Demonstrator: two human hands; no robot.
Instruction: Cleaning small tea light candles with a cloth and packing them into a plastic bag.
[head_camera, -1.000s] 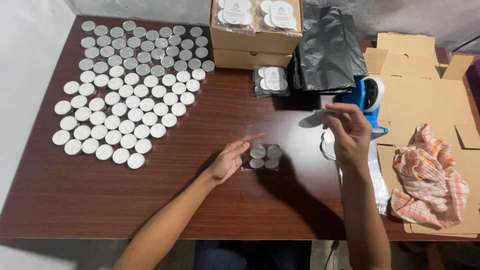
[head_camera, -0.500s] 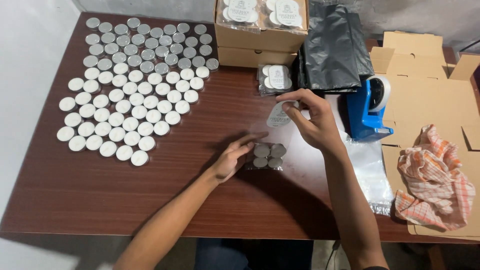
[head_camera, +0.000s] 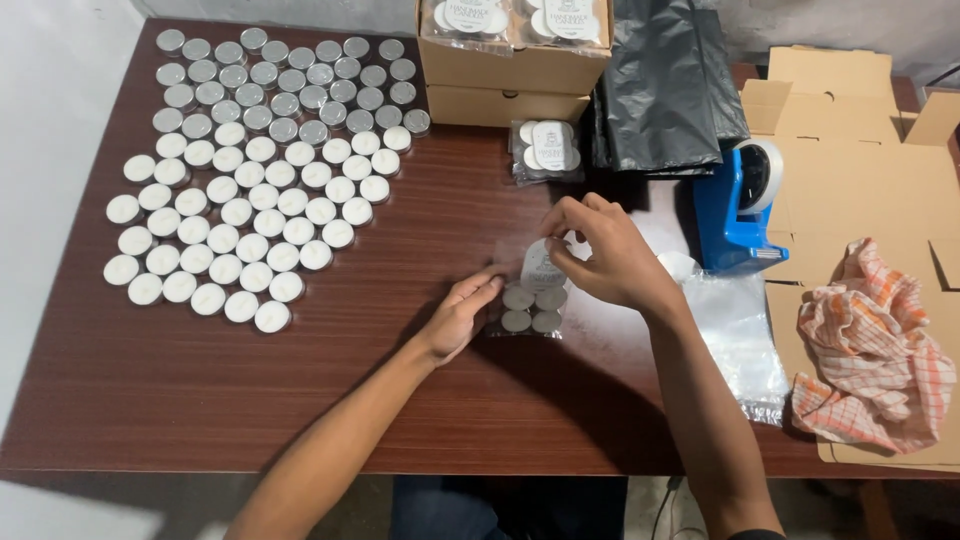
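While many loose candles (head_camera: 240, 200) wait, the left hand (head_camera: 462, 315) steadies one small packet (head_camera: 530, 308); right fingers (head_camera: 560, 255) seem to pinch its label.

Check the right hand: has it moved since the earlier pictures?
Yes. The right hand has come away from the blue tape dispenser, leftward across the table, and is now over the small clear pack of candles that the left hand touches.

Four tealights (head_camera: 532, 309) are sitting in one clear bag. One sealed packet (head_camera: 545, 150), two stacked cardboard boxes (head_camera: 505, 75), one blue tape dispenser (head_camera: 735, 205) and one checked cloth (head_camera: 875, 345) are lying around; the loose tealights (head_camera: 250, 170) are too many to count surely.
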